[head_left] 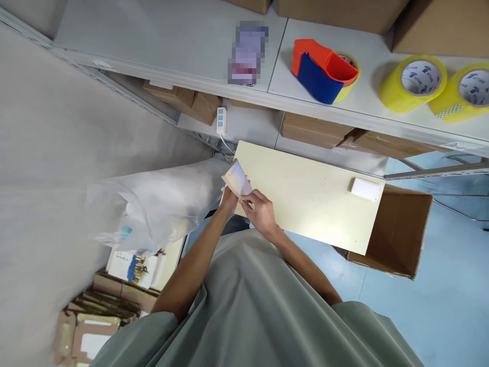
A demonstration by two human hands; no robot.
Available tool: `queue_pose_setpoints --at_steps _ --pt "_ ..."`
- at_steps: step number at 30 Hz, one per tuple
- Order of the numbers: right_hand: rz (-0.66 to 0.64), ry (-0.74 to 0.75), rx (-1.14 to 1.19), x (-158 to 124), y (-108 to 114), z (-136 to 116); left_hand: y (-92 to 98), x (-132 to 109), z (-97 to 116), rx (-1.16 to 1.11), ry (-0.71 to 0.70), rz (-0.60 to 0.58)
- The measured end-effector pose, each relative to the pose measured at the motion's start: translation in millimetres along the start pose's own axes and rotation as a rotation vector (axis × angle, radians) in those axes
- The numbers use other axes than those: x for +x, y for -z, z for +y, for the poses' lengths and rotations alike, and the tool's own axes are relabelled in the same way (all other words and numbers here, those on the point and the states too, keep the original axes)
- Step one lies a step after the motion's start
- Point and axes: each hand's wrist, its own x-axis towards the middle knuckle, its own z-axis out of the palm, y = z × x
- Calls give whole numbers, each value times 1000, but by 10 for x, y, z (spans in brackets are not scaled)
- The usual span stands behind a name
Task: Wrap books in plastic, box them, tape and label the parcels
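Note:
Over the left end of the pale yellow tabletop, both my hands are closed on a small pale folded card, whitish with a pinkish edge and a yellow mark. It is held up at a tilt, and I cannot tell whether it is a box or a booklet. My left hand grips it from below and behind, with most fingers hidden. My right hand pinches its lower right edge between thumb and fingers. Near the tabletop's right end lies a small white box.
Above stands a grey shelf with a phone, a red and blue tape dispenser and yellow tape rolls. An open cardboard box is at right. A white plastic bag bulges at left. A power strip lies behind.

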Motion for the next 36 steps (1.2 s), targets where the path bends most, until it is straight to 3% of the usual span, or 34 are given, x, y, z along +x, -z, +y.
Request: queue_pose_setpoints --at_steps 6,12,18,24,30,36 --pt "176 -226 200 321 120 443 332 212 -188 28 57 116" --pt "204 -509 103 682 -17 985 551 534 -386 104 65 164" --pt "167 -618 -10 931 -256 1073 644 892 -316 184 12 132" --pt "270 -649 -23 1085 -302 1053 773 1075 -129 176 -23 118" --pt "257 -617 -39 1050 -229 992 872 848 -13 86 -71 137" --pt "105 -476 -32 900 -214 932 1041 140 -93 -8 -70 186"
